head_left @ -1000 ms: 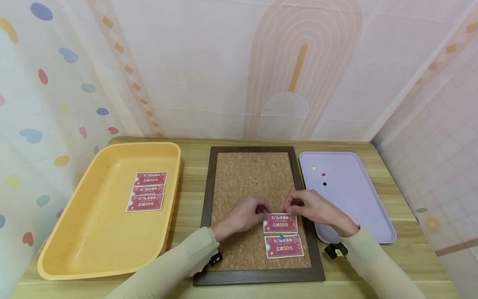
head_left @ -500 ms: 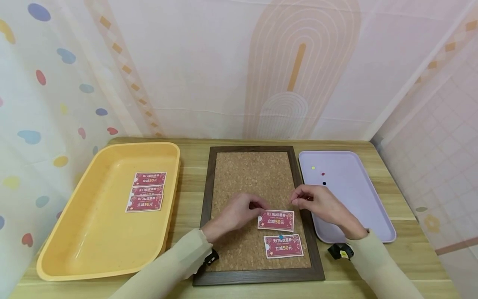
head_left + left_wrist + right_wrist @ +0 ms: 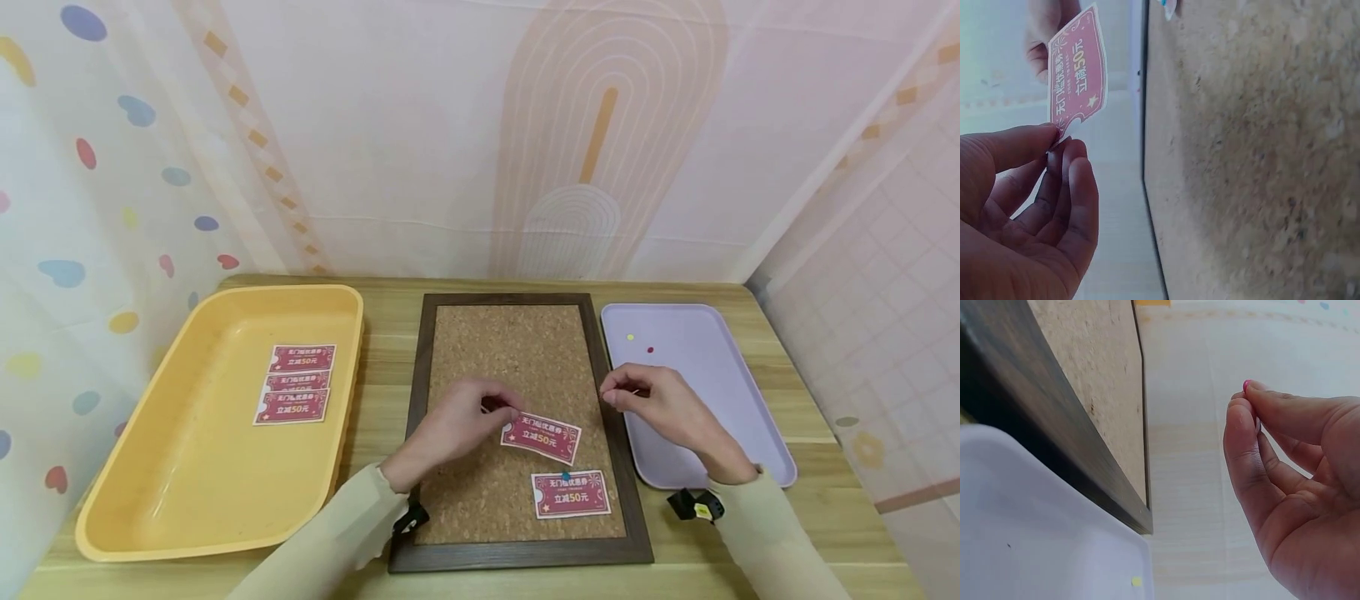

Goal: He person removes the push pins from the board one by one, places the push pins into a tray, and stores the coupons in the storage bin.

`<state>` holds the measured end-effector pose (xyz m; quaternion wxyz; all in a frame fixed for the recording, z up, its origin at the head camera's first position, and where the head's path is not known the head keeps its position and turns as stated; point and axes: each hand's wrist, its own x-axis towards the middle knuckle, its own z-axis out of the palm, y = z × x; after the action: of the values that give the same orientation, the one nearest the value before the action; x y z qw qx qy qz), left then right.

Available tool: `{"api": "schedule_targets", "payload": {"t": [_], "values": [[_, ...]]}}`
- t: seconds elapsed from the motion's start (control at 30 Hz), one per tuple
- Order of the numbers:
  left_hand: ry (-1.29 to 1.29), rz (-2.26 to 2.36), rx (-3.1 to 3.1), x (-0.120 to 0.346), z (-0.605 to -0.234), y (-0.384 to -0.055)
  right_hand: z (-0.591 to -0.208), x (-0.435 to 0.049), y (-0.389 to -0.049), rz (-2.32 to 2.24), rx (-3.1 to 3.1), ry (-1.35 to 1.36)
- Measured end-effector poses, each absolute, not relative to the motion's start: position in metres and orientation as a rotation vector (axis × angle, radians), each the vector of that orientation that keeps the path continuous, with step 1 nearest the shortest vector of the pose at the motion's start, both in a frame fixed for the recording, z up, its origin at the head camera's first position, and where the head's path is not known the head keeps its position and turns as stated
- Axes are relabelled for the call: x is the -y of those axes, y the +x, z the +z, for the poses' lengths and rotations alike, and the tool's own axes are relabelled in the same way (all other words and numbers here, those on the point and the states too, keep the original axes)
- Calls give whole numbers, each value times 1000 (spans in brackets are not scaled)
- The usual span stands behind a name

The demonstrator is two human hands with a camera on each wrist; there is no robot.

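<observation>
My left hand [image 3: 465, 421] pinches a red printed coupon [image 3: 542, 437] at its left corner. The coupon tilts above the corkboard [image 3: 510, 342]; in the left wrist view its printed face [image 3: 1077, 72] stands out from the thumb and fingertips. Between the thumb and forefinger of my right hand [image 3: 663, 404], a small pink thumbtack [image 3: 1247, 386] shows its round head; its point is hidden. That hand hovers over the gap between board and tray. A second coupon [image 3: 572, 497] lies low on the board's right side, with a blue thumbtack [image 3: 566, 476] at its top edge.
Several coupons [image 3: 294, 407] overlap in the yellow bin [image 3: 187, 475] at left. At right, the lilac tray [image 3: 738, 417] bears a yellow thumbtack [image 3: 631, 337] and a red one [image 3: 650, 350]. The board's dark wooden frame [image 3: 525, 552] stands between bin and tray.
My left hand has drawn its coupon left and upward, away from the lower coupon, and the coupon has tilted. My right hand has moved right toward the tray, covering the black thumbtack there.
</observation>
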<state>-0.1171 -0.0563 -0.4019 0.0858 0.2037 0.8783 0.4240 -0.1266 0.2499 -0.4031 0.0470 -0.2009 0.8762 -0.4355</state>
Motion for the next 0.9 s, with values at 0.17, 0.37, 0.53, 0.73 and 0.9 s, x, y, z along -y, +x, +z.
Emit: {"api": "schedule_targets", "payload": {"t": [0.17,0.37,0.53,0.73,0.9], "values": [[540,1293,-2657,65,-393,-115,-400,-255,-126,-1355,-2676,-589],[559,1372,-2670,78,-382,-117,-397,-260,-127,-1385,-2682,-588],[560,1397,-2668,90,-371,-118,-395,-265,-126,-1375,-2711,-556],[543,1372,-2716,109,-362,-119,-392,-271,-127,-1361,-2745,-544],[520,1329,-2758,126,-358,-119,-391,-277,-128,-1354,-2764,-546]]}}
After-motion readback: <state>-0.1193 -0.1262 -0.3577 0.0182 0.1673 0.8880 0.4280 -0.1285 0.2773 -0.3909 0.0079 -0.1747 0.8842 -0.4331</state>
